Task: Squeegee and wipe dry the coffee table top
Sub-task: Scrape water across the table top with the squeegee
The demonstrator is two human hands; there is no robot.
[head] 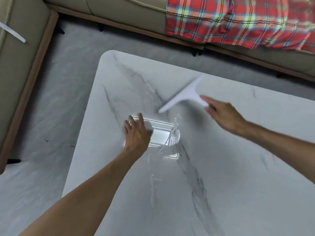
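Observation:
A white marble-patterned coffee table top fills the middle and right of the view. A thin streak of water glints across its middle, over a bright reflection of a ceiling light. A white squeegee lies on the table, blade running diagonally, handle pointing toward my right hand. That hand reaches over the handle's end with fingers stretched out, fingertips at the handle; the blur hides whether they grip it. My left hand hovers or rests flat over the table with fingers spread, holding nothing.
A beige sofa wraps round the far and left sides, with a red plaid blanket draped over it at the upper right. A white strip-like object lies on the left sofa section. Grey marbled floor lies left of the table.

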